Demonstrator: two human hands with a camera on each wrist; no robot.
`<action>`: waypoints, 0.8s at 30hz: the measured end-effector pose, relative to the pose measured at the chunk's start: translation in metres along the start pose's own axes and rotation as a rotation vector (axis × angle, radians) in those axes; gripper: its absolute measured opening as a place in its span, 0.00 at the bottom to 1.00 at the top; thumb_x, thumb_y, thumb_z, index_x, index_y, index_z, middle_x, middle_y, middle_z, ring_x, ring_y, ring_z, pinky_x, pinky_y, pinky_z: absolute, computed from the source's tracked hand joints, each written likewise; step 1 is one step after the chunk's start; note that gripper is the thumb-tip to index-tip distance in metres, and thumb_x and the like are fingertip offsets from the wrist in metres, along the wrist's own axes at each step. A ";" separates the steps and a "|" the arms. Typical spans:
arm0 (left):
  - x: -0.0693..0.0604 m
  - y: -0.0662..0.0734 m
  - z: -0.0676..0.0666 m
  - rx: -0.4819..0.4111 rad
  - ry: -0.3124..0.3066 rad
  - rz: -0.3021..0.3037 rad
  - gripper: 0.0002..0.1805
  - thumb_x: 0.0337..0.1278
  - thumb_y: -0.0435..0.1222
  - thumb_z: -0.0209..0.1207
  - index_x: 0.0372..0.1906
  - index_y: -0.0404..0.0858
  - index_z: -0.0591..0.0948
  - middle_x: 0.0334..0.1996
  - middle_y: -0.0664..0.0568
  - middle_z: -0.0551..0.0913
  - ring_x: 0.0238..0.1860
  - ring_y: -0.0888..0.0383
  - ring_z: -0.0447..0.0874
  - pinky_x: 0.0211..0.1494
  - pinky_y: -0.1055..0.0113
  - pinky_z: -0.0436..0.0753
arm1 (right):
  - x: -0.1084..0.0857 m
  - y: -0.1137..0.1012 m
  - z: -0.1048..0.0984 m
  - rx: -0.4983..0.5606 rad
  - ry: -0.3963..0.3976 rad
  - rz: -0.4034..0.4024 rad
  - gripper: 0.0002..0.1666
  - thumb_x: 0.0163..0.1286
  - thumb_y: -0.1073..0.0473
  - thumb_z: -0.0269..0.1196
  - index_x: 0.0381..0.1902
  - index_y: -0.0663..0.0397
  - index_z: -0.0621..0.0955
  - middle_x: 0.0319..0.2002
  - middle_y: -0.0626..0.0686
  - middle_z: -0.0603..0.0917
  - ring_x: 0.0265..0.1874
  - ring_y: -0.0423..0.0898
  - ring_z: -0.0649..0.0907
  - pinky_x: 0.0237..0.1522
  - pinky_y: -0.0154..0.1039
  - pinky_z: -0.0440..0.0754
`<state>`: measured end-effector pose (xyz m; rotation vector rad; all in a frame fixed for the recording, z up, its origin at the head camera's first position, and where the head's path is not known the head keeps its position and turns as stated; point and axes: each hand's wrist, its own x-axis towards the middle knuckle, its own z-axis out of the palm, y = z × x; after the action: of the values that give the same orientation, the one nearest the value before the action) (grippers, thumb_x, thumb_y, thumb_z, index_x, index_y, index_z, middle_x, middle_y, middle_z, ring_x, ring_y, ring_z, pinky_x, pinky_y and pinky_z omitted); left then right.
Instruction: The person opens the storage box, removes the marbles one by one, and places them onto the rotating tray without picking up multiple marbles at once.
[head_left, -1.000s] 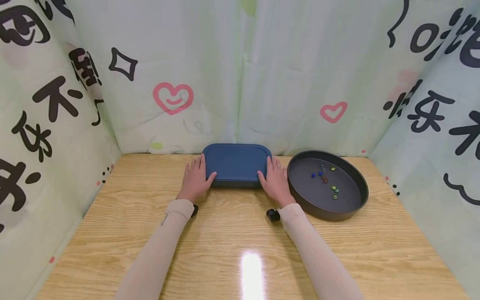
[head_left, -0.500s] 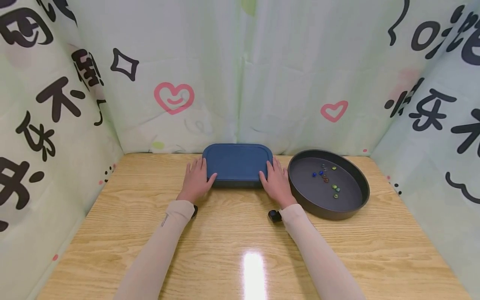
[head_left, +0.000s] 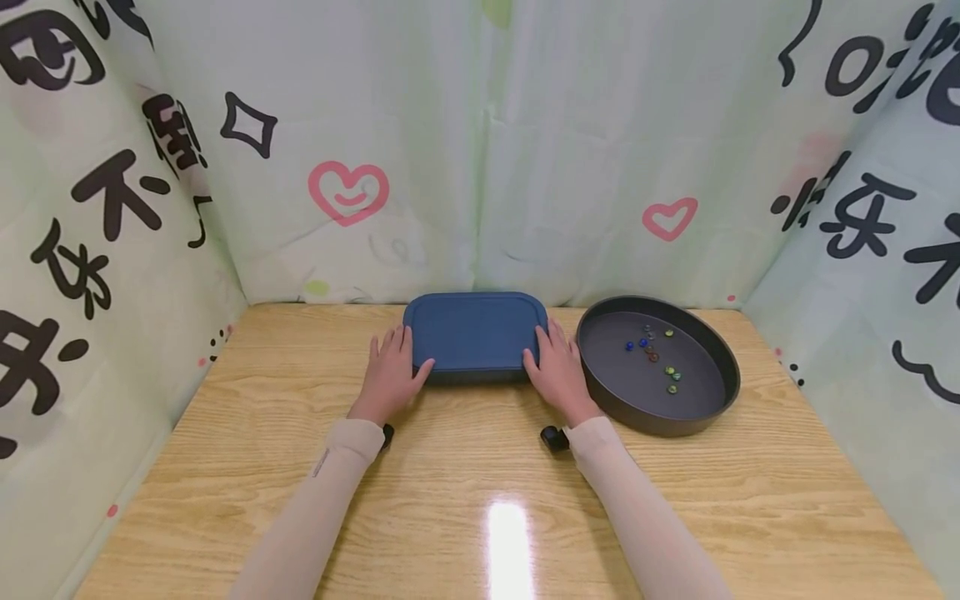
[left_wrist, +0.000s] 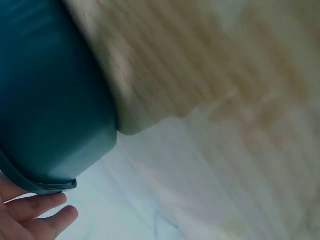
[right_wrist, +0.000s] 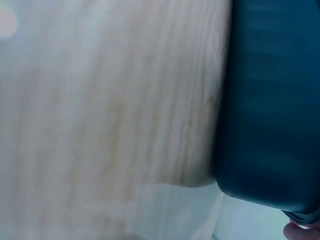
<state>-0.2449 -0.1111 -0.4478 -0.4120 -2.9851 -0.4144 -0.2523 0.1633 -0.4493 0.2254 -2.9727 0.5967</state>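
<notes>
Inside of the box [head_left: 476,377] hidden under a blue lid [head_left: 476,333]; back wall hidden too. Short ends partly covered by the left hand [head_left: 390,372] and the right hand [head_left: 558,371]. In the left wrist view, box cut off at the edge, with a few fingers [left_wrist: 57,221] low in the corner. In the right wrist view, blurry wood and box, and just a bit of fingertip. Sleeves [head_left: 303,517] cut off at the bottom.

One box, one lid, two hands, one round black pan [head_left: 660,421]. In the pan, about ten marbles [head_left: 670,371]: two blue, two brown, a few green and yellow, and two clear, hard to make out. Two pink hearts [head_left: 348,193] on the curtain [head_left: 427,100] behind.

Long way of the box running left to right, with a long side facing the person. Box at the back middle of the wooden table [head_left: 450,475], near the curtain, left of the pan. Lid on top, flat.

Both hands with fingers out straight along the box's short ends, thumbs near the front corners. Cannot tell how hard the push. Right hand between box and pan.
</notes>
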 end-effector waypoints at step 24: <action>-0.039 0.005 -0.010 0.148 0.009 0.042 0.41 0.65 0.55 0.46 0.68 0.26 0.61 0.68 0.33 0.63 0.70 0.39 0.58 0.73 0.41 0.51 | -0.038 -0.012 -0.004 -0.091 0.021 -0.041 0.34 0.73 0.48 0.47 0.68 0.65 0.64 0.71 0.66 0.56 0.72 0.60 0.58 0.69 0.60 0.56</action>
<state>-0.2054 -0.1189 -0.4423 -0.4561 -2.9669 -0.1885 -0.2129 0.1590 -0.4463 0.2691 -2.9579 0.4549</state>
